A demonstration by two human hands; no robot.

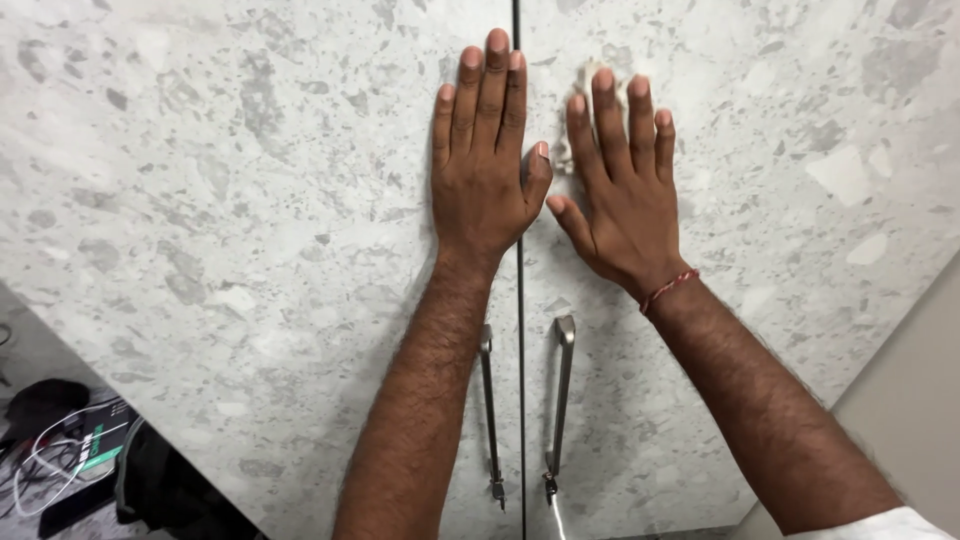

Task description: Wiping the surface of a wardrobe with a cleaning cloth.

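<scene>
Head view looks along 2 bare forearms at a pair of cabinet doors faced in pale grey speckled stone pattern. The left hand (485, 165) lies flat on the left door (240, 230), palm down, its fingers (490, 85) straight and close together, holding nothing; its thumb reaches to the dark seam (520, 330) between the doors. The right hand (620, 195) lies flat on the right door (790, 200), fingers (610, 110) stretched and slightly spread, pressing a crumpled white cloth (585, 85) against the door face. The cloth shows only as a small bunch above the index finger and beside it; the rest is hidden under the hand, so whether any finger curls around it cannot be told. A thin red thread band (668, 290) circles the right wrist, and a white sleeve edge (880, 525) shows at the lower right. 2 slim metal handles (562, 400) hang on either side of the seam, below the hands and near the forearms. At the lower left, dark items and white cables (50, 450) lie on a lower surface, well apart from the hands.
</scene>
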